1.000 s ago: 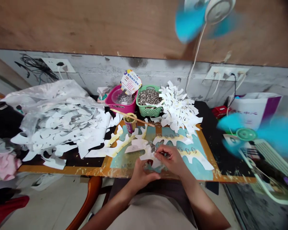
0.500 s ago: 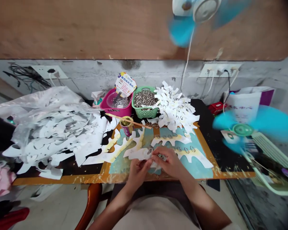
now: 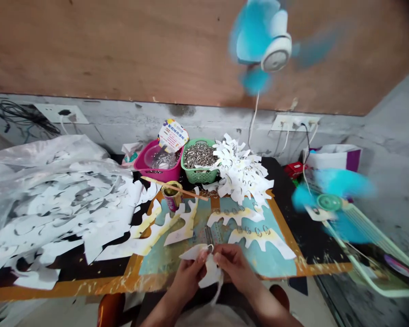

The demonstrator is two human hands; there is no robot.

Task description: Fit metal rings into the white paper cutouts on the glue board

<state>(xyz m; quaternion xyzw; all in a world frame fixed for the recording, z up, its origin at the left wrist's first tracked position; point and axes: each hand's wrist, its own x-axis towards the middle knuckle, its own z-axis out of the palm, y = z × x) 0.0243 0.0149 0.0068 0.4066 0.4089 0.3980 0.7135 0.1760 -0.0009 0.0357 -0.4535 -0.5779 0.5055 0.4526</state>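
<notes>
Near the table's front edge, my left hand point(image 3: 190, 274) is closed, pinching a white cut-out piece point(image 3: 210, 272) that hangs down between the hands. A small metal ring point(image 3: 210, 248) sits at the piece's upper edge. My right hand point(image 3: 236, 267) is closed at the right side of the same piece, fingertips beside the ring; whether it also grips something small is hidden. Beyond the hands lie white strips with yellowish glue, one strip point(image 3: 236, 216) and a nearer strip point(image 3: 247, 237) carrying several metal rings. More glued strips point(image 3: 157, 238) lie to the left.
A tin point(image 3: 172, 203) has a wooden stick point(image 3: 187, 191) across its top. Behind stand a pink basket point(image 3: 157, 174) and a green basket point(image 3: 200, 176) of metal rings. White cut-outs heap up at left point(image 3: 71, 204) and back right point(image 3: 241, 175). A blue fan point(image 3: 330, 202) spins at right.
The camera view has shifted, and my hands have drawn the white piece closer to my body. The piece now hangs below my fingers, its ring showing more plainly.
</notes>
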